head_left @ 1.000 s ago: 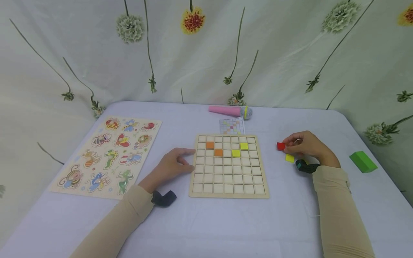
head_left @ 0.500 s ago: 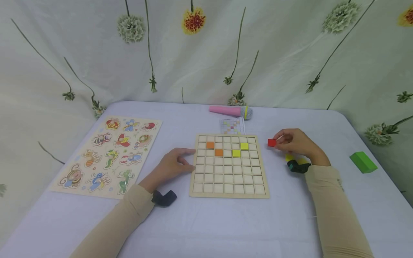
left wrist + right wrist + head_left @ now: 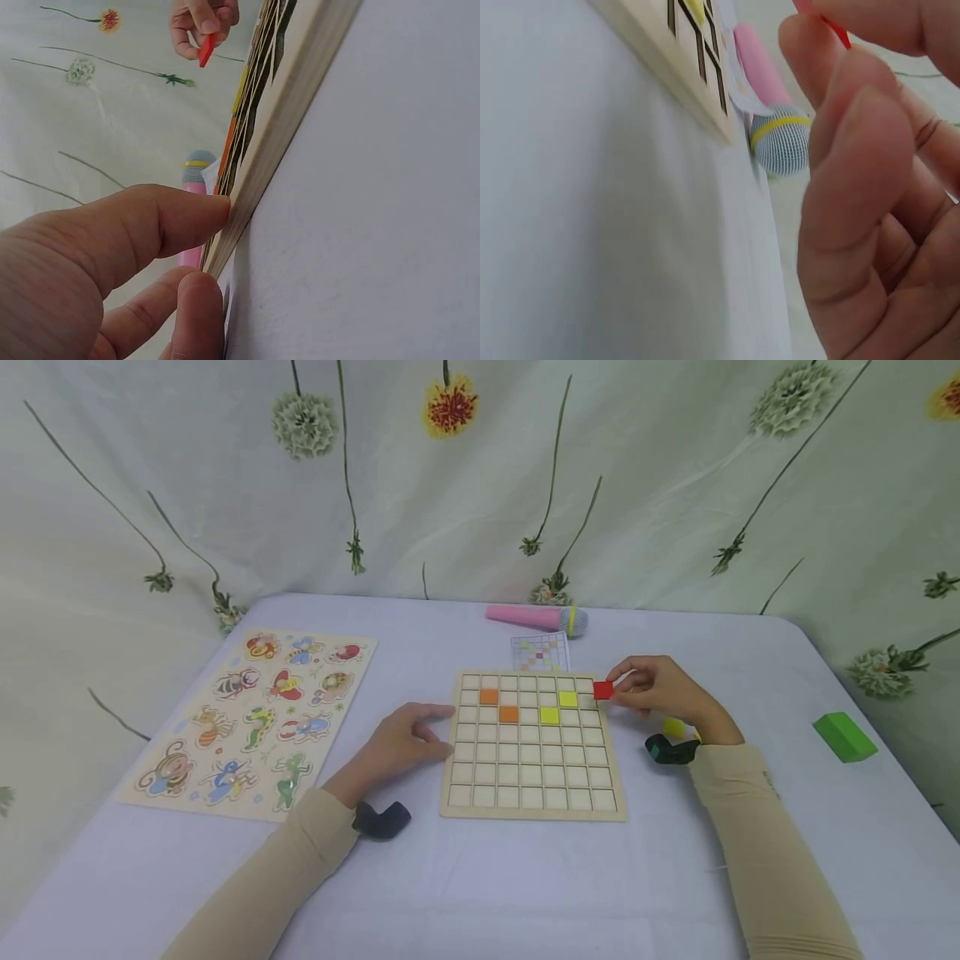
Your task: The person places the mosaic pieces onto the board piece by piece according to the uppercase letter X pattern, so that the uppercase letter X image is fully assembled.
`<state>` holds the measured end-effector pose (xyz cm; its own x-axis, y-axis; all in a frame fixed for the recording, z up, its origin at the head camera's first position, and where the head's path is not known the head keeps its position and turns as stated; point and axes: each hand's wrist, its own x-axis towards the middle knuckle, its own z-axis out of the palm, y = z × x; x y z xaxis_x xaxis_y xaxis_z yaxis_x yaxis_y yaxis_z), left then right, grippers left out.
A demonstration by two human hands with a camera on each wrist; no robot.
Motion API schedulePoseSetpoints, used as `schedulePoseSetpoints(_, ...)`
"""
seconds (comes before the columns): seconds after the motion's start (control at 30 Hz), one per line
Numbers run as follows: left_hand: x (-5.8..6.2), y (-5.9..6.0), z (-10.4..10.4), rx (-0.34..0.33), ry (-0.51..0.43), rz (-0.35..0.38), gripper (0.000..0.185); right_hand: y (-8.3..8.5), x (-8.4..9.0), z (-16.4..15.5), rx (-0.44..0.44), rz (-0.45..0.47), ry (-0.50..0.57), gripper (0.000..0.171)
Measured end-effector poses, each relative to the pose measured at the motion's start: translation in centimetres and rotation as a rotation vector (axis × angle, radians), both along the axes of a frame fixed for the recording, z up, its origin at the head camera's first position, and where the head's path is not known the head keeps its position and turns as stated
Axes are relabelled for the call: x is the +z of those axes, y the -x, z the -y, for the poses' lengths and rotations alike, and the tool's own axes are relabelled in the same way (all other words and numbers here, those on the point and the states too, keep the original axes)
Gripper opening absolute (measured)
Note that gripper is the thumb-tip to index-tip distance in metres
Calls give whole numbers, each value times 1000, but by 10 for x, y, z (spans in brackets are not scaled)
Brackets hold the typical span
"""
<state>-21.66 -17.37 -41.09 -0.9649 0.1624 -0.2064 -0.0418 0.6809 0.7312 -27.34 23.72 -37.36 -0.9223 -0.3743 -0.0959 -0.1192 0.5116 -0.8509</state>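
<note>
I read this as the carry step: my right hand (image 3: 663, 689) pinches a red tile (image 3: 602, 690) between thumb and fingertips, held just over the right edge of the wooden grid board (image 3: 532, 810), at about 2 o'clock from its centre. My left hand (image 3: 401, 745) lies at the board's 9 o'clock edge, thumb and a finger pressed to its side, holding nothing. Next, I judge, the tile must be squared over one empty cell and lowered flat, near the yellow tiles (image 3: 567, 699).
</note>
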Motion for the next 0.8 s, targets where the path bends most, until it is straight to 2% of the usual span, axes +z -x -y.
schedulePoseSetpoints(0.47,-2,1,0,-6,4,-13,63,-5,1,38,101,57,153,31)
schedulePoseSetpoints(0.8,-1,1,1,-5,1,-12,64,-12,1,65,136,86,85,29)
